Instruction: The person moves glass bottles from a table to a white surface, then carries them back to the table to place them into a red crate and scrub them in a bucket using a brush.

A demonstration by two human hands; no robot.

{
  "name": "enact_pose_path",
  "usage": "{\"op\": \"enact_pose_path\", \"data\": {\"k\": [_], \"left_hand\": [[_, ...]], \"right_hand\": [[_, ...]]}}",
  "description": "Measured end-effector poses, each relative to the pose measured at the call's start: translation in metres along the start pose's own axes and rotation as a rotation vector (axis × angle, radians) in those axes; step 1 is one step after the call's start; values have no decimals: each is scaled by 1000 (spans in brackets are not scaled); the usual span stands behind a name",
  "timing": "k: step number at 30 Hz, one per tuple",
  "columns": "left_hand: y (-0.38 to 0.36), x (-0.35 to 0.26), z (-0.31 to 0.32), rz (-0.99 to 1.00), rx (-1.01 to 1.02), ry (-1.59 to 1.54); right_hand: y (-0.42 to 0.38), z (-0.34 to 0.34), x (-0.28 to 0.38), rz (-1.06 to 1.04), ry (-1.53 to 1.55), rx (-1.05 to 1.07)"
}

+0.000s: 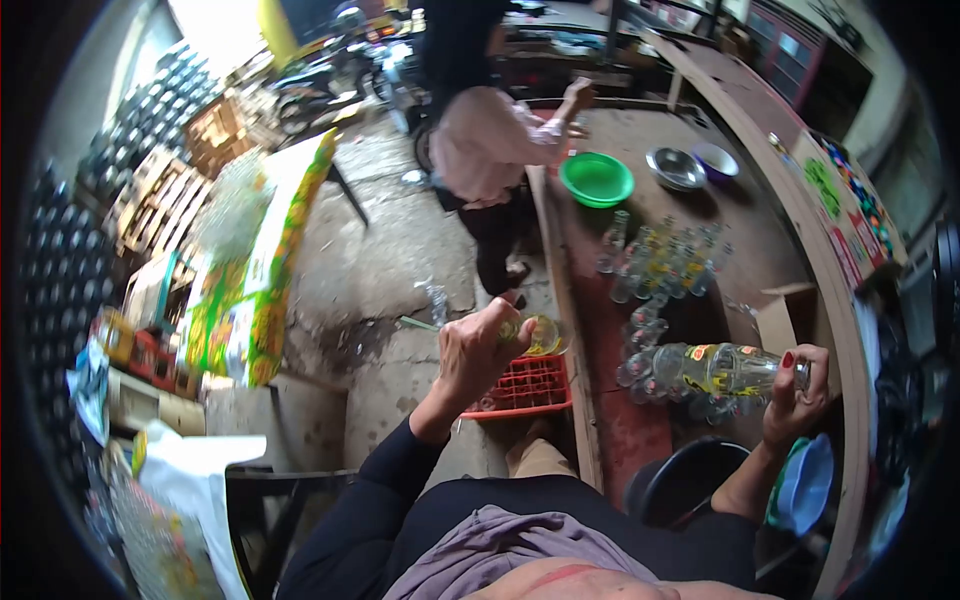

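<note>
My left hand [474, 352] is closed around the neck of a clear glass bottle [546, 336] with yellow print, its base pointing right. That bottle overlaps the far end of a red plastic crate [518, 388] in this view. On the right, my right hand [798, 396], with red nail polish, grips another clear glass bottle [738, 371] with yellow and orange print near its neck. This bottle lies nearly level, its body pointing left over a group of standing glass bottles [645, 335] on the table.
More bottles [672, 262] stand farther back on the table [610, 440], near a green basin [597, 180] and a metal bowl [676, 168]. A black bucket [665, 490] is close by my right arm. Another person [490, 145] stands ahead beside the table.
</note>
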State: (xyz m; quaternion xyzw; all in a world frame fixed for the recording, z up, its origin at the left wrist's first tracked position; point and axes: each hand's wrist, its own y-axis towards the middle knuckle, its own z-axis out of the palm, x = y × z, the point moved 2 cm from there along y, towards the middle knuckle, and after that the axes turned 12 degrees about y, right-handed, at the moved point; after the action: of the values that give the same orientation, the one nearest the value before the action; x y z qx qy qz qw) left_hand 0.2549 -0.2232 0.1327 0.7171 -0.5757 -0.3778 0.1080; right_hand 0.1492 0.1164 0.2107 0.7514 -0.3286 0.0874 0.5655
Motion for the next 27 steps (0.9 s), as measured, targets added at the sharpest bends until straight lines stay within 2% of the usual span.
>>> {"op": "enact_pose_path", "data": {"k": [4,5,9,13,15,16,21,25,27], "left_hand": [[-100,34,-67,-143,-95,197],[-126,38,-89,-222,-108,226],[-242,41,-167,-499,-199,350],[-362,24,-232,-746,-297,552],[-408,7,-264,-801,-341,693],[-431,-5,-281,-875,-383,750],[-519,-54,-338,-1038,-582,1036],[-562,-79,-358,-1213,-726,1157],[-572,-89,-367,-1311,-775,1159]], "right_hand": [[-20,30,48,101,278,179],[-27,42,56,-13,301,170],[-64,79,104,-138,363,231],[-118,124,152,-245,533,412],[-151,149,185,-68,488,484],[-166,163,208,-184,621,470],[-229,200,295,-231,717,739],[-249,213,359,-352,861,876],[-258,230,384,-444,925,848]]}}
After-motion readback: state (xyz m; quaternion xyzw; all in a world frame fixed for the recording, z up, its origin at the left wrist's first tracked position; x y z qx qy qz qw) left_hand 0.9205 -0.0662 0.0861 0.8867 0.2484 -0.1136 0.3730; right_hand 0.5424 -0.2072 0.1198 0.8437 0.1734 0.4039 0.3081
